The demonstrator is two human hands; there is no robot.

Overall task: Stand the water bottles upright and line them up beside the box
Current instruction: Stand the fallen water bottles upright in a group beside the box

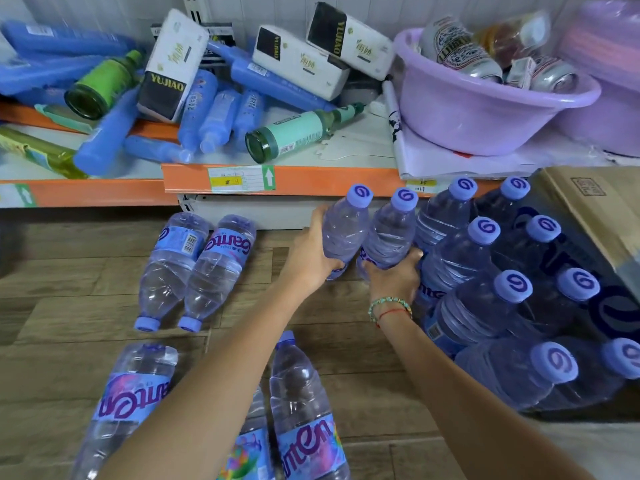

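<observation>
My left hand (311,252) grips an upright clear water bottle with a purple cap (344,226). My right hand (394,277) grips a second upright bottle (393,230) just to its right. Both stand at the left end of a group of several upright bottles (485,271) lined up beside the cardboard box (595,209). Two bottles (194,268) lie on the wooden floor to the left, caps toward me. Three more lie near the bottom edge (304,403), partly hidden by my left forearm.
A low orange-edged shelf (301,180) behind holds tumbled blue bottles, green glass bottles (298,133) and tissue packs (169,64). A purple basin (485,109) with cans sits at the shelf's right. Bare wooden floor lies between the lying bottles.
</observation>
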